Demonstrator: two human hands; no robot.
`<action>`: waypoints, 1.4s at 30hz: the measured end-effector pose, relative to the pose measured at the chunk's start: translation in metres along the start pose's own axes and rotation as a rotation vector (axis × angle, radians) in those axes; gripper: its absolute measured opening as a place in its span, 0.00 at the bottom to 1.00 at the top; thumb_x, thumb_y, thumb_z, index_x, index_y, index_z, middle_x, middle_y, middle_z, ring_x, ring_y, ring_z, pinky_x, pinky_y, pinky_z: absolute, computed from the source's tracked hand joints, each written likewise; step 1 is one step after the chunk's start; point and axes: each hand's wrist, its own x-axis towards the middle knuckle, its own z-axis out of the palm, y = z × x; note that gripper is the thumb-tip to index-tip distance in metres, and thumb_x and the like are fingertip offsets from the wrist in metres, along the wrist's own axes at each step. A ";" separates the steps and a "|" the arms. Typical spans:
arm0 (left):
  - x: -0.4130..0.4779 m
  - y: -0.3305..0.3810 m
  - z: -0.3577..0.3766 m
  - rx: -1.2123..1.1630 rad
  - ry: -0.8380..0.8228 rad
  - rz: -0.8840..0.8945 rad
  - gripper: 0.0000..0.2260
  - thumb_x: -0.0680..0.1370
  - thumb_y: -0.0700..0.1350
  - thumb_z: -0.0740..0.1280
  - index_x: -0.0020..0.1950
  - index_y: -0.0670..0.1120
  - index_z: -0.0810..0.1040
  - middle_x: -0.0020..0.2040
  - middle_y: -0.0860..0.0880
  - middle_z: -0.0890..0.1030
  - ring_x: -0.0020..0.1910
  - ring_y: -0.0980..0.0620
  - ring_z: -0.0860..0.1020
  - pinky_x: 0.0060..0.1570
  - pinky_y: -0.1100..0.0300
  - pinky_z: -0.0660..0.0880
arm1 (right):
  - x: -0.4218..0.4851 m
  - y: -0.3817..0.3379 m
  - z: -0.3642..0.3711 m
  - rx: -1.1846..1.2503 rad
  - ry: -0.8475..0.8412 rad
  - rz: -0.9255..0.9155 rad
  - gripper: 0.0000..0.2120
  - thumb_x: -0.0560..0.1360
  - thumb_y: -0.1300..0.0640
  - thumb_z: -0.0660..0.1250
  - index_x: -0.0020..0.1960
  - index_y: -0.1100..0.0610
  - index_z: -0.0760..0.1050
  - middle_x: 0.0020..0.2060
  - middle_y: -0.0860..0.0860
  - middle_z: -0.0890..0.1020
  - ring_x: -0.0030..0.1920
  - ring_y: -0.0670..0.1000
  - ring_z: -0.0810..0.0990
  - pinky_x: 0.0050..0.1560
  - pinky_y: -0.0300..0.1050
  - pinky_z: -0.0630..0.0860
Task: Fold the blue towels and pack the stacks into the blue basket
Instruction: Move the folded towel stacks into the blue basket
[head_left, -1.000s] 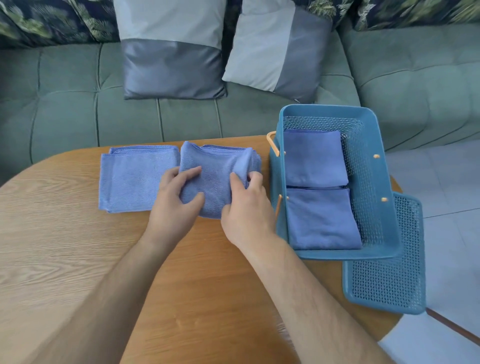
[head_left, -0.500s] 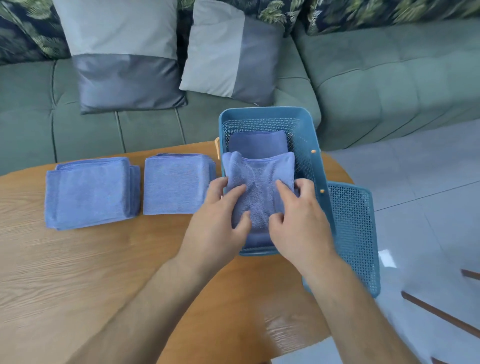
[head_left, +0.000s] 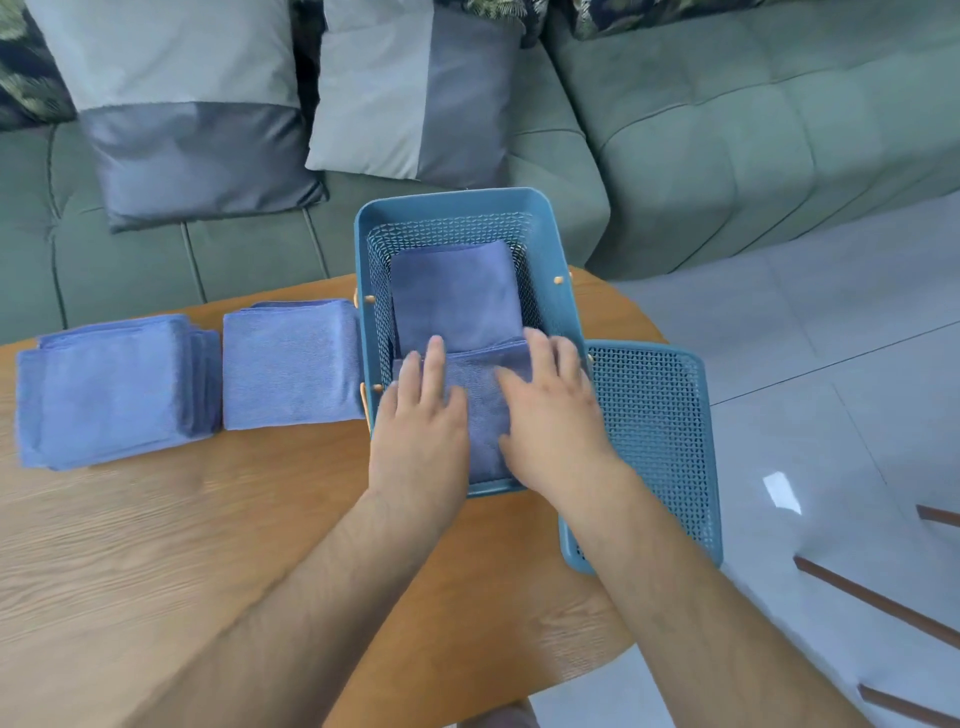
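The blue basket (head_left: 545, 218) stands on the wooden table (head_left: 182, 545) at its right side. A folded blue towel (head_left: 454, 296) lies in the basket's far half. In the near half lies another folded blue towel (head_left: 483, 410). My left hand (head_left: 421, 431) and my right hand (head_left: 550, 415) both rest flat on it, fingers straight, pressing it down. Two stacks of folded blue towels stand on the table left of the basket: the near stack (head_left: 291, 364) right beside it and the far-left stack (head_left: 114, 389).
The basket's blue perforated lid (head_left: 654, 441) lies at the table's right edge, overhanging the tiled floor (head_left: 831, 364). A green sofa (head_left: 701, 130) with grey cushions (head_left: 192, 114) runs behind the table. Dark chair legs (head_left: 878, 603) show at the lower right.
Both hands lifted a folded towel off the near stack, carried it right and set it down into the basket's near half. The fingers have gone from gripping to lying flat.
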 end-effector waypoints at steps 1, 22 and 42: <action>0.004 0.001 0.002 0.000 -0.024 0.010 0.21 0.78 0.48 0.66 0.69 0.46 0.65 0.81 0.39 0.48 0.78 0.42 0.55 0.69 0.54 0.64 | 0.006 -0.001 0.001 -0.007 -0.011 -0.051 0.32 0.73 0.52 0.72 0.75 0.49 0.67 0.78 0.57 0.52 0.77 0.62 0.53 0.75 0.54 0.59; 0.010 -0.020 -0.003 -0.481 0.022 0.044 0.31 0.78 0.43 0.69 0.78 0.44 0.60 0.73 0.47 0.66 0.71 0.47 0.67 0.67 0.56 0.67 | 0.013 -0.020 -0.012 0.143 -0.026 -0.075 0.25 0.78 0.52 0.68 0.74 0.48 0.68 0.65 0.50 0.74 0.67 0.57 0.69 0.60 0.51 0.72; -0.051 -0.305 0.065 -0.528 0.121 -0.686 0.29 0.80 0.56 0.66 0.79 0.52 0.63 0.79 0.44 0.57 0.77 0.41 0.60 0.71 0.42 0.62 | 0.090 -0.309 0.028 0.143 -0.051 -0.389 0.24 0.81 0.56 0.64 0.75 0.54 0.64 0.67 0.56 0.69 0.60 0.59 0.75 0.51 0.52 0.74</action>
